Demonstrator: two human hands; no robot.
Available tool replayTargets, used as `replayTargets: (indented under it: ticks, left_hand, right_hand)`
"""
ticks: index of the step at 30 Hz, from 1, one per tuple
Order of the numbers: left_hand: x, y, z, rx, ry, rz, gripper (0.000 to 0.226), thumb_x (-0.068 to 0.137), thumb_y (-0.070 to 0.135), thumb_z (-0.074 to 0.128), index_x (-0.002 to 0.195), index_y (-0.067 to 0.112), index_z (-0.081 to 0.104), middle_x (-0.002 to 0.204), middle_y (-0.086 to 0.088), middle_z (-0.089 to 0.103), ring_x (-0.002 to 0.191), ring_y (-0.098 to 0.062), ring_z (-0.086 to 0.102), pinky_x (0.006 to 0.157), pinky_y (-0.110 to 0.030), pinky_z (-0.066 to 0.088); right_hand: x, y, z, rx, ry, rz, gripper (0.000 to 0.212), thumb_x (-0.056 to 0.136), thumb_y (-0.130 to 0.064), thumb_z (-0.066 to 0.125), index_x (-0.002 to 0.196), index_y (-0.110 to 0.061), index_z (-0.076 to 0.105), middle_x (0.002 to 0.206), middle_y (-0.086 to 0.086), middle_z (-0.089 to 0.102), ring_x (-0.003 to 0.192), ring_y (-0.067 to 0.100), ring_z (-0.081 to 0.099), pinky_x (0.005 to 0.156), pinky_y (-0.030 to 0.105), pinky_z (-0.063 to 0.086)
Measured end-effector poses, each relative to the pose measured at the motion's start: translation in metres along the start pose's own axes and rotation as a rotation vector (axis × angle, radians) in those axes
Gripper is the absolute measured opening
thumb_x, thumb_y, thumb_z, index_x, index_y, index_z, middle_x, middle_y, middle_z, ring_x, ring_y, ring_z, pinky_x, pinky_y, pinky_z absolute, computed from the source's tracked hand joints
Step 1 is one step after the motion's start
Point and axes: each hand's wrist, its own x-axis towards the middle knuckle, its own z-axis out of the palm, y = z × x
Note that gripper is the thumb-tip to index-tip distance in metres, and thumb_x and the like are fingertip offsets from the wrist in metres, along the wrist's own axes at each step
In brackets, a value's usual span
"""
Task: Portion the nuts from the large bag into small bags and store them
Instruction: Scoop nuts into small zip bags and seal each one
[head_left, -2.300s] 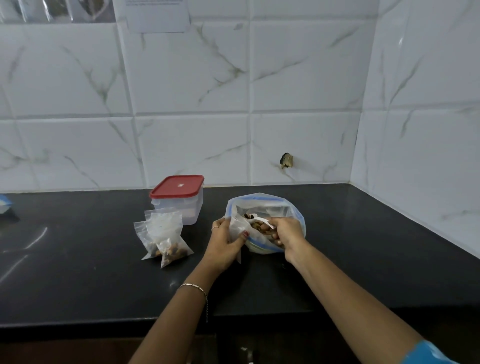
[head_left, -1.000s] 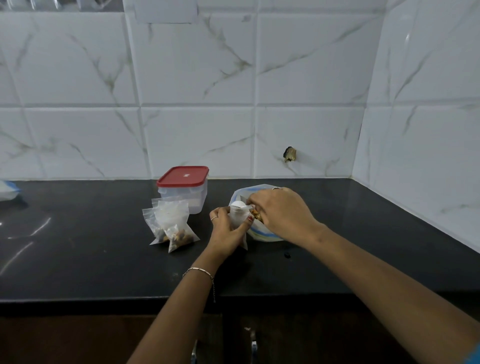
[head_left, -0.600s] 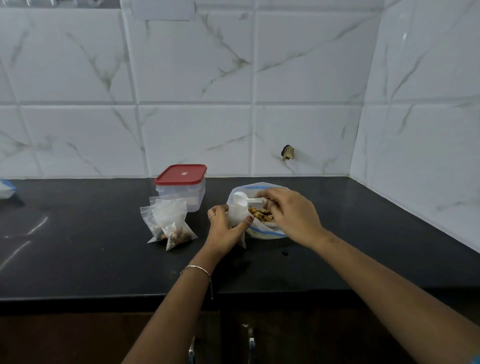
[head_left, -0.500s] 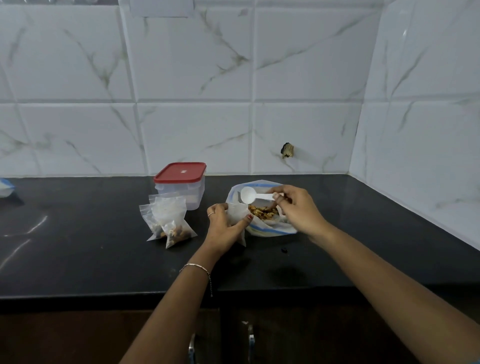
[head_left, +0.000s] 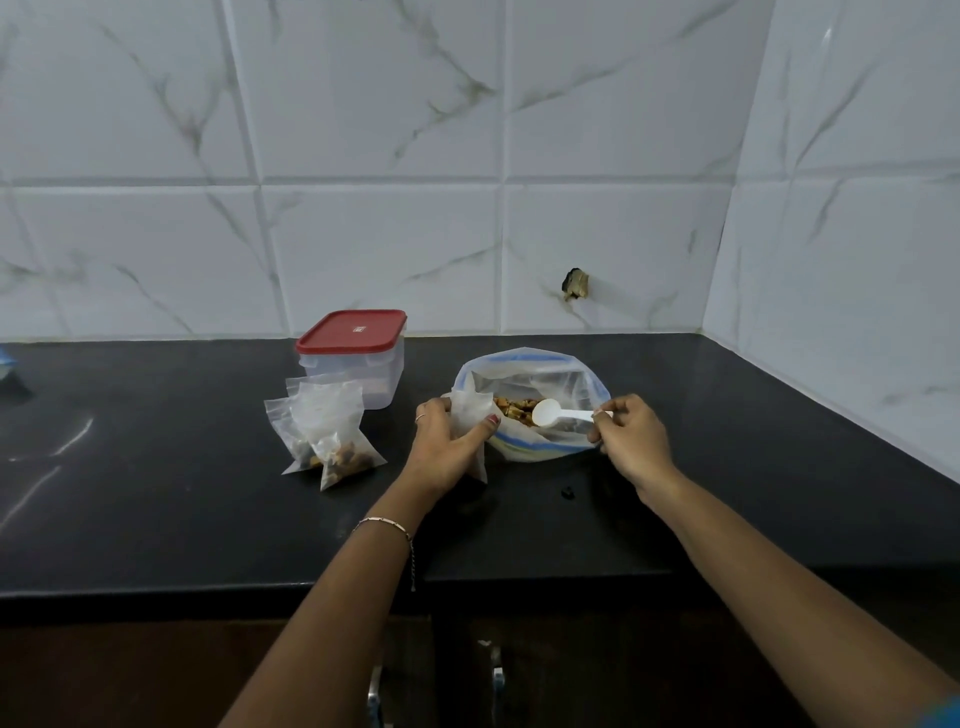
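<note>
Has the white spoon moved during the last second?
Yes. The white spoon moved right, away from the small bag in the left hand; its bowl is now over the nuts inside the large bag.

Illumination even, cool, moderately bright. Pale glare streaks lie on the black countertop (head_left: 156, 519) at left. Shadows faint and soft-edged. Wall tiles (head_left: 384, 260) show grout lines bowing toward frame edges; central detail sharp.

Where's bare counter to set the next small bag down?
Bare counter left of the filled small bags, and right of the large bag up to the side wall. Crowded: red-lidded container through left hand and right hand at that bag.
</note>
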Motion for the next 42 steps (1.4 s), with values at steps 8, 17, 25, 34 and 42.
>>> replayTargets:
  ticks: [8,17,25,34,42]
  left_hand:
    - [0.006,0.0,0.001,0.067,0.085,0.021,0.068,0.079,0.038,0.075,0.126,0.016,0.031,0.134,-0.005,0.027,0.124,-0.018,0.04,0.105,-0.041,0.044]
    - [-0.004,-0.005,-0.014,-0.177,0.104,-0.094,0.082,0.065,0.028,0.087,0.128,0.013,0.036,0.123,0.001,0.052,0.112,-0.015,0.055,0.088,-0.032,0.054]
    - [-0.032,-0.015,-0.053,-0.281,-0.006,-0.088,0.061,0.069,0.003,0.083,0.12,0.007,0.051,0.105,-0.012,0.07,0.093,-0.019,0.07,0.071,-0.028,0.058]
    - [-0.037,-0.027,-0.058,-0.35,0.03,-0.047,0.052,0.073,-0.001,0.078,0.121,0.001,0.056,0.11,-0.013,0.07,0.103,-0.025,0.068,0.086,-0.039,0.057]
    - [-0.036,-0.024,-0.057,-0.456,0.158,-0.06,0.023,0.095,0.022,0.059,0.112,0.007,0.06,0.103,-0.011,0.07,0.1,-0.028,0.066,0.094,-0.05,0.052]
  right_hand:
    - [0.01,-0.006,0.009,-0.389,0.12,-0.144,0.017,0.09,-0.031,0.06,0.102,-0.019,0.062,0.113,0.004,0.053,0.093,0.019,0.055,0.074,0.03,0.041]
    - [-0.042,-0.046,0.042,-0.134,0.057,-0.534,0.01,0.091,-0.024,0.059,0.101,-0.021,0.061,0.089,-0.011,0.06,0.077,0.009,0.058,0.063,0.024,0.043]
    - [-0.057,-0.067,0.094,0.302,-0.321,-0.109,0.027,0.095,-0.027,0.06,0.114,-0.01,0.068,0.108,-0.001,0.067,0.103,0.012,0.06,0.076,0.016,0.043]
    - [-0.064,-0.071,0.107,0.465,-0.15,-0.092,0.007,0.085,-0.019,0.073,0.079,-0.021,0.07,0.086,-0.004,0.069,0.089,0.013,0.064,0.076,0.022,0.05]
    - [-0.061,-0.066,0.1,0.487,-0.171,-0.038,0.008,0.086,-0.021,0.072,0.09,-0.015,0.074,0.092,0.0,0.072,0.093,0.015,0.066,0.084,0.03,0.055]
